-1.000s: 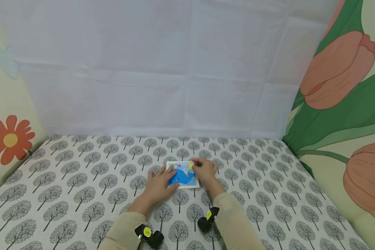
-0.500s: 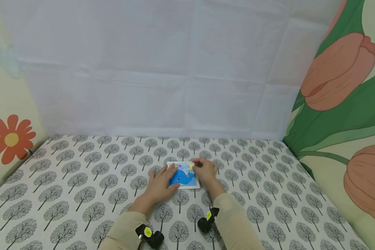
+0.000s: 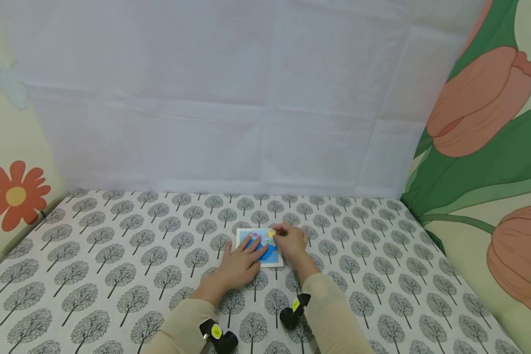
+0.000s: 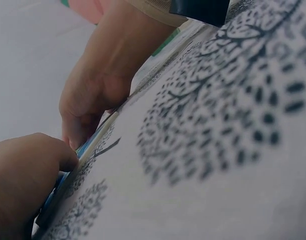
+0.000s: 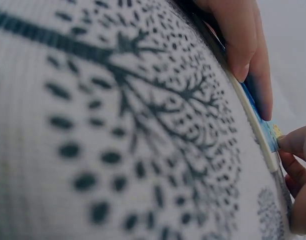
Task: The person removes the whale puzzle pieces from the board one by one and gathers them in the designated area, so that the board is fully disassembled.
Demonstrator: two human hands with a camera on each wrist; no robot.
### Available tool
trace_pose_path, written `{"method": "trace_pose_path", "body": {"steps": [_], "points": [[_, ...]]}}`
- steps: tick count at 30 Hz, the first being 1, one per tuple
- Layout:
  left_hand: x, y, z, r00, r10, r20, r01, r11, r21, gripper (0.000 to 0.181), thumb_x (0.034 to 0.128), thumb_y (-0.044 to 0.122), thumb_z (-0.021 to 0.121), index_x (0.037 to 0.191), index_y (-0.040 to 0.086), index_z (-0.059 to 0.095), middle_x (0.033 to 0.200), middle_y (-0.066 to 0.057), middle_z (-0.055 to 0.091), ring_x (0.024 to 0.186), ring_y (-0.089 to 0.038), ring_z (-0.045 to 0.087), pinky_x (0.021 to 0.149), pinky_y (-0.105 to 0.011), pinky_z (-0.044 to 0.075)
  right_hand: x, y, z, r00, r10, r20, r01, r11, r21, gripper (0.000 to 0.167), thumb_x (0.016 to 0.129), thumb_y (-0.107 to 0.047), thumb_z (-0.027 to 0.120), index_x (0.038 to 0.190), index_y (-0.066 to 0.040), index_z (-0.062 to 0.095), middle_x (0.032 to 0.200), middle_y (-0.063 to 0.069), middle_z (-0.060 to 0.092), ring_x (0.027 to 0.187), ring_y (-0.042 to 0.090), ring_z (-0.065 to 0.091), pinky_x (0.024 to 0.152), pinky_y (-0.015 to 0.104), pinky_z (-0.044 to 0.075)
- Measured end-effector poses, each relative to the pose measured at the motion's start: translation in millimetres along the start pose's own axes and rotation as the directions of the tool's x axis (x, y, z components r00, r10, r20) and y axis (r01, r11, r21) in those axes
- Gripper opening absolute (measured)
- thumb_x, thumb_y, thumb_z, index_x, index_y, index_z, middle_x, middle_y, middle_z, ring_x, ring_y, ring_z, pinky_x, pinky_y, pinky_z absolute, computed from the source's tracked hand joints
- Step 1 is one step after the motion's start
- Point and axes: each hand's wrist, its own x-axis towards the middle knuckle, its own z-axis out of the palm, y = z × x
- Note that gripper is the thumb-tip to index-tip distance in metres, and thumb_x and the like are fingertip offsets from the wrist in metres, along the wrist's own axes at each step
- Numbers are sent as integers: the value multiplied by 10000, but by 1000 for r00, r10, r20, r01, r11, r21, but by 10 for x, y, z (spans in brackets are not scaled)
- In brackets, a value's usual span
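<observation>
Plainly, a tree-printed cloth (image 3: 93,290) lies before a white sheet (image 3: 203,108). The left hand (image 3: 236,268) spreads straight fingers over a blue picture board (image 3: 272,254); the right hand (image 3: 293,242) pinches its far right corner.

Head view downward; close wrist views share board (image 3: 272,254).

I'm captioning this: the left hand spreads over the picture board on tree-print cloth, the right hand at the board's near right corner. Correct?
No: the head view shows the right hand at the far right corner of the picture board, not the near one. The rest stands.
</observation>
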Motion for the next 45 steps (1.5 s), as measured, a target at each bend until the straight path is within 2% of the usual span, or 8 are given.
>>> {"method": "trace_pose_path", "body": {"steps": [4, 20, 29, 34, 39, 45], "points": [[0, 11, 3, 1000, -7, 15, 6, 999, 32, 400, 912, 243, 367, 1301, 163, 420, 1365, -56, 297, 1261, -278, 172, 909, -617, 66, 2, -10, -9, 1000, 7, 3, -7, 1000, 14, 153, 769, -136, 619, 917, -149, 658, 820, -37, 613, 900, 188, 537, 980, 445, 58], [-9, 28, 1, 1000, -23, 11, 23, 999, 22, 404, 909, 244, 356, 1299, 165, 423, 1365, -52, 300, 1261, -277, 175, 916, -607, 68, 15, -7, -10, 1000, 10, 5, -10, 1000, 15, 157, 759, -142, 614, 908, -161, 658, 817, -48, 610, 900, 179, 537, 983, 445, 47], [-24, 73, -34, 1000, -15, 7, 15, 1000, 9, 399, 904, 226, 372, 1290, 145, 435, 1353, -70, 321, 1252, -289, 197, 906, -616, 86, 39, 9, 7, 998, 66, 10, -67, 997, 40, 148, 762, -167, 618, 904, -186, 654, 814, -59, 606, 885, 168, 541, 990, 423, 24], [-30, 64, -29, 1000, -13, 3, 13, 1000, 11, 399, 905, 229, 370, 1290, 150, 436, 1354, -65, 320, 1253, -284, 198, 906, -616, 90, 33, 3, 12, 998, 70, 2, -70, 996, 57, 146, 760, -166, 623, 901, -182, 660, 775, -61, 596, 856, 172, 542, 988, 429, 27], [-30, 54, -27, 1000, -18, 6, 18, 1000, 4, 399, 907, 237, 361, 1291, 158, 435, 1357, -58, 315, 1256, -279, 189, 909, -614, 85, 37, -5, 17, 993, 116, 1, -116, 987, 116, 148, 756, -149, 625, 891, -188, 673, 732, -71, 575, 803, 159, 522, 976, 431, 83], [-34, 47, -28, 1000, -19, 11, 19, 1000, 3, 402, 911, 244, 354, 1297, 162, 426, 1363, -54, 305, 1260, -277, 178, 914, -610, 74, 41, -38, 3, 975, 222, 2, -218, 958, 185, 139, 746, -145, 637, 864, -203, 682, 727, -63, 572, 858, 169, 476, 909, 414, 231]]}}
